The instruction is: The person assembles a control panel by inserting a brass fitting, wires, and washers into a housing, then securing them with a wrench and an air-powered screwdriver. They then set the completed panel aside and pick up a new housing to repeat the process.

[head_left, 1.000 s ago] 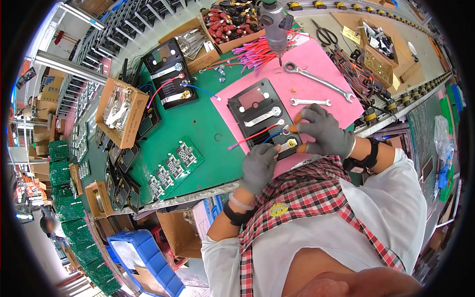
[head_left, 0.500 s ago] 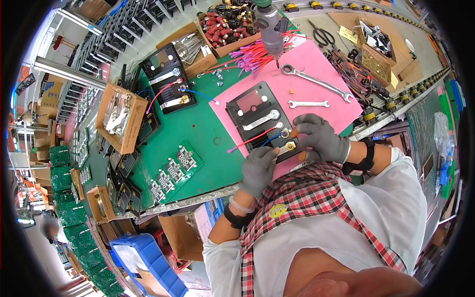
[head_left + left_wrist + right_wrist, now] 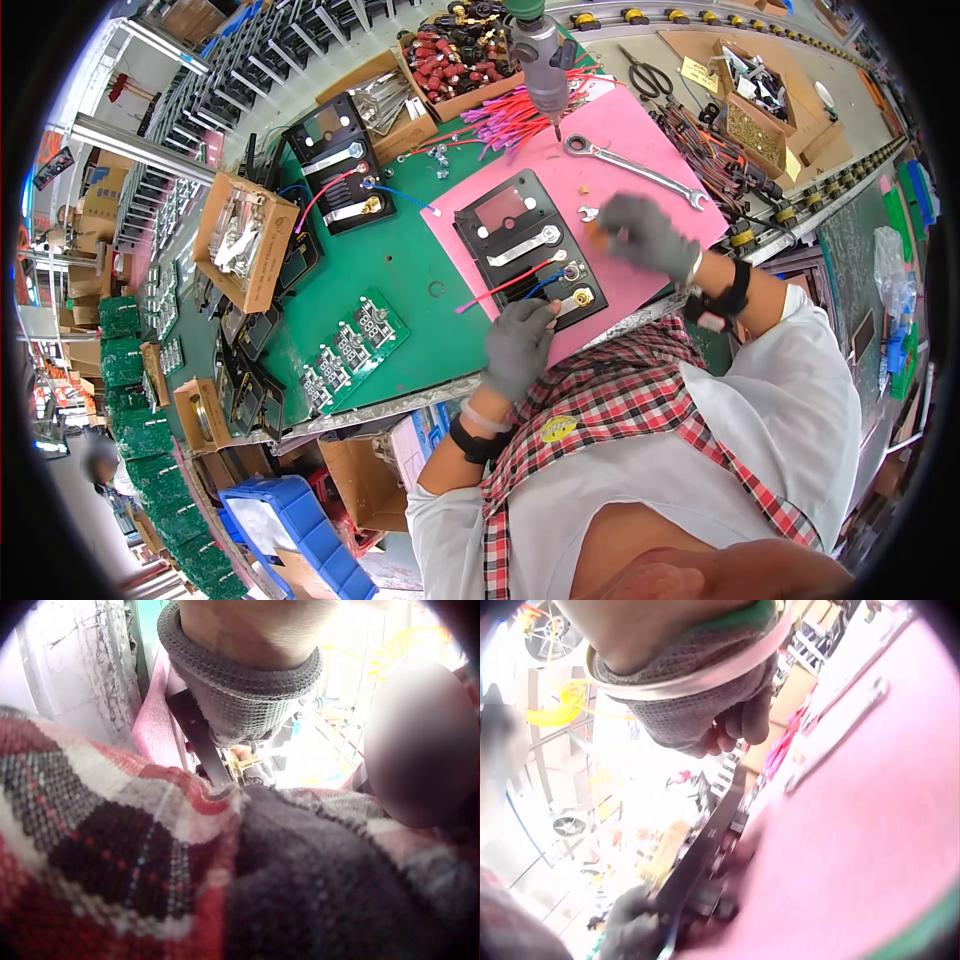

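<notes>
A black panel (image 3: 520,235) lies on the pink mat (image 3: 640,130), with flat metal strips, a red wire, a blue wire and brass fittings on it. My gloved left hand (image 3: 518,345) is at its lower corner, finger and thumb pinching the end of a metal strip (image 3: 568,302). Away from the panel, my right hand (image 3: 648,242) is blurred over a small open-end wrench (image 3: 588,213), whose one end shows past the glove. In the right wrist view the fingers (image 3: 754,720) are curled; I cannot tell whether they grip the wrench. A larger ratchet wrench (image 3: 640,170) lies behind.
A power driver (image 3: 543,65) hangs over the mat's far edge. Beyond lie pink-tipped wires (image 3: 510,120) and a box of red and black parts (image 3: 460,60). To the left are a second panel (image 3: 335,165), a carton of metal strips (image 3: 240,240) and circuit boards (image 3: 350,345).
My right hand has left the panel's brass fittings and moved up and away onto the small wrench, covering most of it. My left hand stays at the strip.
</notes>
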`<state>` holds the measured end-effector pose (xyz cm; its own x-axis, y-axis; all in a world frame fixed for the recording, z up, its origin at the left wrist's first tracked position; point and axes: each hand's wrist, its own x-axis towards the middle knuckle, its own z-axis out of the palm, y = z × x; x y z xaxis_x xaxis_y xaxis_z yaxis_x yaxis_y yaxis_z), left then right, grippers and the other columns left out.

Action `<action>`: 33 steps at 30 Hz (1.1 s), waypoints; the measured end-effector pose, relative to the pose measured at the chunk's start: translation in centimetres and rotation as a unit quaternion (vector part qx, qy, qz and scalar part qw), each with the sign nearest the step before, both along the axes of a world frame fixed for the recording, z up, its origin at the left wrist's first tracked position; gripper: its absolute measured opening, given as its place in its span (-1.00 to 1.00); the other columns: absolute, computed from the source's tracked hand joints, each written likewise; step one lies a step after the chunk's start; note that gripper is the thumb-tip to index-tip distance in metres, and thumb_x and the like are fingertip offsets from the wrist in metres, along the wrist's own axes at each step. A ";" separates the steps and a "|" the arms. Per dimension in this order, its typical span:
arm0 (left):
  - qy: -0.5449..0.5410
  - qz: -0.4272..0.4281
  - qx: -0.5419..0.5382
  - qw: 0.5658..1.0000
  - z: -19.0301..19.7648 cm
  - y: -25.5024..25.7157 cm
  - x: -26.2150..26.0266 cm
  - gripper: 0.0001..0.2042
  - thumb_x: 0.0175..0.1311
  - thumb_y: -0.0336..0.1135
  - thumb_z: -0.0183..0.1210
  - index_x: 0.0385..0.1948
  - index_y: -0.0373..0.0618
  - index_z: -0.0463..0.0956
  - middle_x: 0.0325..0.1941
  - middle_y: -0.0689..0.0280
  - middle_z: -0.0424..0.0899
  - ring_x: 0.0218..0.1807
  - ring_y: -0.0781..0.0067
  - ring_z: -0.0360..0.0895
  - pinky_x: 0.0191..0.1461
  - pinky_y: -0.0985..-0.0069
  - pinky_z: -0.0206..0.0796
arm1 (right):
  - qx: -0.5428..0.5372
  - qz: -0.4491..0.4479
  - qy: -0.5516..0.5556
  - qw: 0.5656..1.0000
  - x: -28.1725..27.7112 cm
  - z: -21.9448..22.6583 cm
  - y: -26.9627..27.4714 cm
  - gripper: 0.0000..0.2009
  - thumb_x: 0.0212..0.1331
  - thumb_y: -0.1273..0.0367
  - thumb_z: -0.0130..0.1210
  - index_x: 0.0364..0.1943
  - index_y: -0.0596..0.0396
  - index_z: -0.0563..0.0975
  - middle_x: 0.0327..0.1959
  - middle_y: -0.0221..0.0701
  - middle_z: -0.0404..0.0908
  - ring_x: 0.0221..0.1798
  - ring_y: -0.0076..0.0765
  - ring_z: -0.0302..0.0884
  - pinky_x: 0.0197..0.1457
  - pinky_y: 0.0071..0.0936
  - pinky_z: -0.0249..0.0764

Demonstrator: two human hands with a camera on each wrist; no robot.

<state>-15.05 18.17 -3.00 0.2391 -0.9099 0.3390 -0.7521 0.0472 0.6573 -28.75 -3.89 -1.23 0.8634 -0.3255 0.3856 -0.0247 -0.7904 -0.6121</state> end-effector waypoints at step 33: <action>-0.002 0.003 -0.018 1.000 0.0 -0.1 0.0 -0.77 -0.05 -0.51 0.16 -0.29 -0.12 0.56 -0.33 0.24 0.56 -0.35 0.24 0.52 -0.35 0.42 0.38 | -0.033 0.081 0.041 0.995 -1.0 3.5 5.1 -0.71 -0.27 0.24 0.31 -0.44 -0.02 0.47 -0.34 -0.43 0.44 -0.30 -0.24 0.37 -0.27 -0.35 0.37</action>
